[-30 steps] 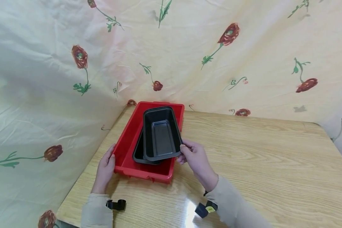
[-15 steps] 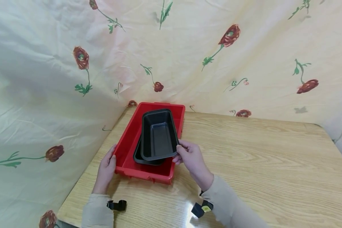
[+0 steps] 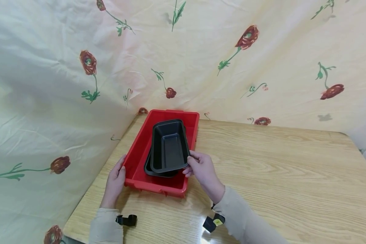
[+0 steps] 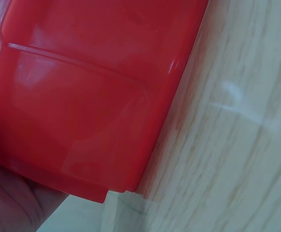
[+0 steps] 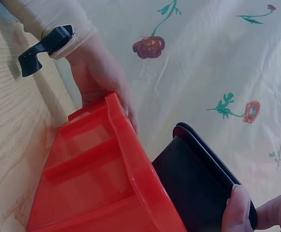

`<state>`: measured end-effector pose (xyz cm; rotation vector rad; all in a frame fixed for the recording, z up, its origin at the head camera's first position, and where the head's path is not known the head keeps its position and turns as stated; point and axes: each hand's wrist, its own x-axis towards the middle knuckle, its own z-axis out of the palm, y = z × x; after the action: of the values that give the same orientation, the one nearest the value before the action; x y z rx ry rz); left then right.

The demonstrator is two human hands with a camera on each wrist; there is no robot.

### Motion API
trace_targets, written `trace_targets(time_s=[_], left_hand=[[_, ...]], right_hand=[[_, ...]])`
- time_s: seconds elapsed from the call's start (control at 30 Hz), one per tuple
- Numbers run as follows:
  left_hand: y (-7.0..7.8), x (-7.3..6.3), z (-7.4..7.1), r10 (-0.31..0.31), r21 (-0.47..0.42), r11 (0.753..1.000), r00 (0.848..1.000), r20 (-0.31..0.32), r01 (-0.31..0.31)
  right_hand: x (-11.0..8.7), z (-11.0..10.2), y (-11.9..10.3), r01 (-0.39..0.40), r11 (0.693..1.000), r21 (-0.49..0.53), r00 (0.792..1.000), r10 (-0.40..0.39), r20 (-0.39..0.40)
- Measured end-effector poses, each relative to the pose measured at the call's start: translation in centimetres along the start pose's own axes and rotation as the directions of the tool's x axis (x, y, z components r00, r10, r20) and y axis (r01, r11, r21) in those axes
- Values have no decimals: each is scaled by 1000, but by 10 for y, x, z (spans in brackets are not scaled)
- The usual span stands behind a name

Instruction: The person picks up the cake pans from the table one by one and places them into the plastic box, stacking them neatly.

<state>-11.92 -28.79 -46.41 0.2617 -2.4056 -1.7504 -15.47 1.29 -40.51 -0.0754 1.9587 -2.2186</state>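
A black loaf pan (image 3: 171, 150) sits tilted, its near end raised, over a second black pan (image 3: 158, 174) inside a red plastic bin (image 3: 135, 162). Thumb and fingers of my right hand (image 3: 203, 173) pinch the upper pan's near right corner. The right wrist view shows that thumb (image 5: 237, 208) on the pan's rim. With the left hand (image 3: 114, 183) I grip the bin's left rim close to the front corner. In the left wrist view, part of this hand (image 4: 10, 200) lies against the bin's edge. Most of the lower pan is hidden.
The bin stands at the left of a wood-grain table (image 3: 268, 169). A flowered cloth (image 3: 201, 67) hangs behind the table and along its left side. Small black devices are strapped to both wrists.
My right hand has brought the upper pan slightly down and to the left, farther into the bin. The left hand keeps its hold on the rim; the head view has shifted slightly.
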Motion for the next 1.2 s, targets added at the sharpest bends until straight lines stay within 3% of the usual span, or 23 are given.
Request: trace_targets(time_s=[0.77,1.2], left_hand=[[-1,0,0,20,-1,1000,1000,-8,-20],[1,1,0,-1,-10,1000,1000,-3,1]], right_hand=[[0,12,3,-19,999,36,1000,20,-1],[1,13,2,-104,994,36,994,103,35]])
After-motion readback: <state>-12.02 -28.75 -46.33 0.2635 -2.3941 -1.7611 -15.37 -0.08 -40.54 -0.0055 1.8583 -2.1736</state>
